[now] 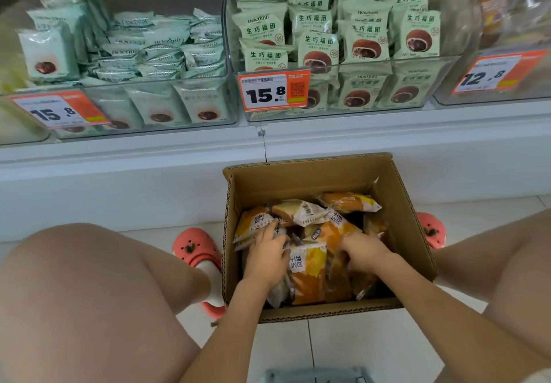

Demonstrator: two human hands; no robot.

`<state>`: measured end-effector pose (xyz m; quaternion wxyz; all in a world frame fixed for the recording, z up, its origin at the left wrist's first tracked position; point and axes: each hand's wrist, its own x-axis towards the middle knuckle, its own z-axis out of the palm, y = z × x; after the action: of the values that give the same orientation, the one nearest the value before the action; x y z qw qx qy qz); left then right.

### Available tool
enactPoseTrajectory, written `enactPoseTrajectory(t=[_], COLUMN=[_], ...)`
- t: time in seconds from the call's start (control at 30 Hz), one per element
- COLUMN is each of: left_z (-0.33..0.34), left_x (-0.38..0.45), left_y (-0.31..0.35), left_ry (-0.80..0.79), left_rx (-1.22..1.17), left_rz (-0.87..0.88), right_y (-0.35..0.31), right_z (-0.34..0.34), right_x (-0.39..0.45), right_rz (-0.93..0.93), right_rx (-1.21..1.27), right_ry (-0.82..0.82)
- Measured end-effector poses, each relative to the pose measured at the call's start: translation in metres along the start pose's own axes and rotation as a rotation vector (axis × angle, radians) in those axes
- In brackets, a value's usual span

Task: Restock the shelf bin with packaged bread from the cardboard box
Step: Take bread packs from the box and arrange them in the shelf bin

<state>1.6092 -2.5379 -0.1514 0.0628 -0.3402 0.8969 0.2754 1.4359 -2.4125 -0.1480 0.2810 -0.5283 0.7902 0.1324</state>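
On the far left of the shelf a clear bin (143, 105) is seen, filled with pale mint packets (47, 54) lying mostly flat; "Belcomii" seems to be printed on them, though the lettering is blurred. An orange price tag (59, 111) reading 15.8 is clipped to its front wall, where it can be read from the aisle. In the middle, a second clear bin (387, 66) is packed with green packets (366, 39) stood upright, so that the picture of a chocolate bun and the characters 生巧福团 face outward. Its tag (274, 90) also reads 15.8 and carries a QR code. On the far right a third bin (492, 96) is tagged 12.8 (498, 74); its contents are too blurred to be named.

Near, on the tiled floor, the cardboard box (298, 182) is set open between the person's knees, probably so that both hands reach it easily. The packaged bread (307, 275), in orange-and-yellow wrappers marked 芝士风味, is still in the box, loosely heaped. The left hand (267, 256) is laid over the left-side packets with fingers curled round an edge. The right hand (362, 251) is pressed down among the packets on the right, its fingers curled into them; the grasp appears to be a gathering of several at once.
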Motion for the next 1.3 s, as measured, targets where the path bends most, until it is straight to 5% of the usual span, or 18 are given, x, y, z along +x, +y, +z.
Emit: enactPoseTrajectory(t=[0.1,0.2,0.3,0.4,0.73,0.93,1.17,1.3], left_z=[-0.010,-0.021,-0.030,-0.031,-0.036,-0.046,-0.146,-0.239], left_x=[0.000,0.000,-0.002,-0.006,-0.006,-0.007,-0.011,-0.003], left_y=[0.018,0.031,0.035,0.041,0.037,0.053,0.107,0.146], left_ry=[-0.023,-0.281,-0.449,-0.419,-0.284,-0.132,0.068,0.458], left_rx=[-0.481,-1.165,-1.294,-1.240,-1.200,-1.130,-0.950,-0.643], left_rz=[-0.127,-0.260,-0.207,-0.216,-0.229,-0.169,0.185,0.409], right_y=[0.005,0.003,-0.006,-0.014,0.003,-0.021,-0.007,0.011], right_z=[-0.027,-0.049,-0.056,-0.055,-0.054,-0.060,-0.160,-0.273], right_x=[-0.013,-0.028,-0.034,-0.033,-0.034,-0.043,-0.099,-0.148], right_rz=[-0.020,-0.071,-0.079,-0.081,0.059,0.071,-0.199,-0.446], right_rx=[0.597,1.181,1.567,1.799,1.813,1.828,1.813,1.615], right_ry=[0.073,0.184,0.195,0.182,0.303,0.171,0.473,0.747])
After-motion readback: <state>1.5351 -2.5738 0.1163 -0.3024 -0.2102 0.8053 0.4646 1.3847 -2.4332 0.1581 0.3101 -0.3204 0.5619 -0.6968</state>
